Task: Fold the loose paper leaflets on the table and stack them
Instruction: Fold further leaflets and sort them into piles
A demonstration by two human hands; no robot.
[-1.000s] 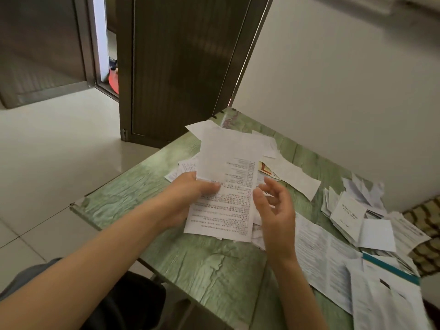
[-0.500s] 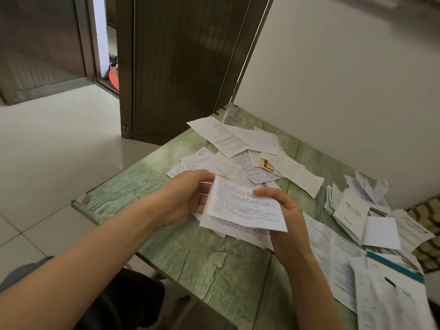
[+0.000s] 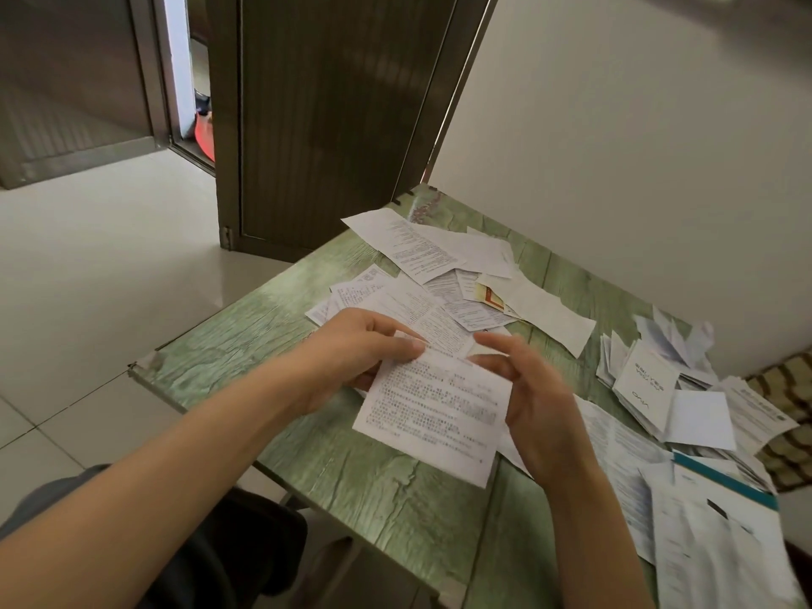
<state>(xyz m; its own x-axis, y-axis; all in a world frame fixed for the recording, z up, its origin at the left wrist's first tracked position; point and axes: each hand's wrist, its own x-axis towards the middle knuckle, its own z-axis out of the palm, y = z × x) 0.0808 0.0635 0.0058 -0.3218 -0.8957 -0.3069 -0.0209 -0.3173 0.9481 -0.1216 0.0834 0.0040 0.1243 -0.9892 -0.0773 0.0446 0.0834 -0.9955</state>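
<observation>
The left grip (image 3: 360,353) has its fingers hidden beneath the folded leaflet (image 3: 433,415), whose right edge disappears behind the right grip (image 3: 534,402); that grip's fingertips (image 3: 485,340) are blurred, so whether they pinch the paper cannot be told. The print on this leaflet and on the loose leaflets (image 3: 422,257) farther off is too small to read, and those overlap, each hiding part of another. At near right, large sheets (image 3: 725,547) are blurred and cut off by the lower edge, as is the table (image 3: 373,490).

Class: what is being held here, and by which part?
A printed leaflet: the left hand pinches its top-left corner; the right hand holds its right edge.
</observation>
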